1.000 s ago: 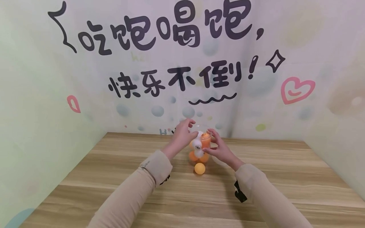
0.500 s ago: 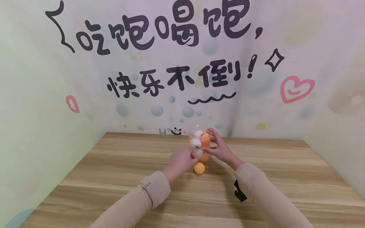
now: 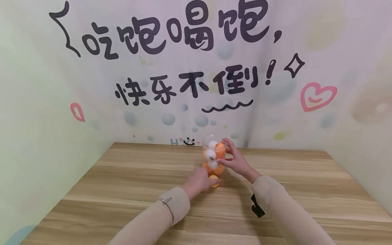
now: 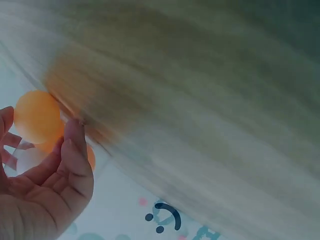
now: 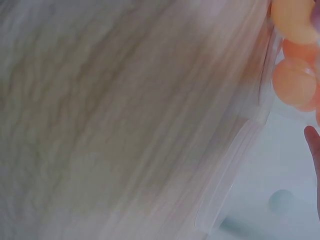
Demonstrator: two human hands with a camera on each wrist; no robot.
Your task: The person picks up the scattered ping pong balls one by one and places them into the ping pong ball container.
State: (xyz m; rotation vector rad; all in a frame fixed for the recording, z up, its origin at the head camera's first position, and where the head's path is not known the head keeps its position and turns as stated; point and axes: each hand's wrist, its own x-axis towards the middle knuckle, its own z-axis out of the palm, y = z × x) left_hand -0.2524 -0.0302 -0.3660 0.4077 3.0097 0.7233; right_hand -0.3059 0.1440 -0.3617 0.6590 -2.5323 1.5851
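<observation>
A clear plastic jar (image 3: 203, 144) stands upright, filled with white and orange ping-pong balls (image 3: 210, 155). My right hand (image 3: 238, 162) grips its right side, thumb in front and fingers behind. Just in front of the jar is a lone orange ping-pong ball (image 3: 213, 178). My left hand (image 3: 198, 179) is at this ball, its thumb across the front. In the left wrist view the ball (image 4: 37, 117) sits between thumb and curled fingers. The right wrist view catches orange balls (image 5: 294, 82) and one fingertip of my right hand (image 5: 313, 150).
A clear round lid (image 3: 235, 173) lies on the wooden table (image 3: 137, 190), right of the jar and behind my right wrist. A printed cloth wall (image 3: 147, 126) rises close behind the jar, and further walls flank the table.
My left hand has left the jar's rim and come down to the loose orange ball in front. The right hand keeps its hold on the jar.
</observation>
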